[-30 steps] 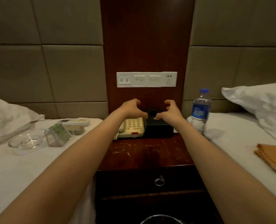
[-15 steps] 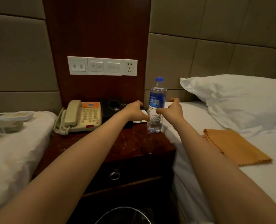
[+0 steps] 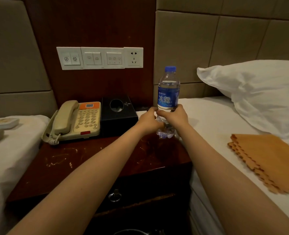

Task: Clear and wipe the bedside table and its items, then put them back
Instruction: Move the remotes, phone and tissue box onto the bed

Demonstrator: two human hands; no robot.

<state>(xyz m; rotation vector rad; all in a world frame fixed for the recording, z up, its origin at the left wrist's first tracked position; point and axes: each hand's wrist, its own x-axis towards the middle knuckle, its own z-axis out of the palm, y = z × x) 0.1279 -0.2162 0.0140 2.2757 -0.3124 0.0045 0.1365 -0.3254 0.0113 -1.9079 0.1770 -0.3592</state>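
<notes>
One water bottle [image 3: 167,99], one telephone [image 3: 82,121] and one black tissue box [image 3: 121,120] are counted, with a single bedside table [image 3: 64,167] and one drawer ring [image 3: 115,195]. Two hands are shown: the left hand [image 3: 148,120] and the right hand [image 3: 175,116]. Three switch plates [image 3: 93,58] and one socket [image 3: 133,57] are numbered in a row of four. One pillow [image 3: 259,92] and one folded orange cloth [image 3: 267,160] are seen, and two beds [image 3: 13,158] are pictured.

Part of bottle [image 3: 168,97] behind right hand [image 3: 176,117]
</notes>
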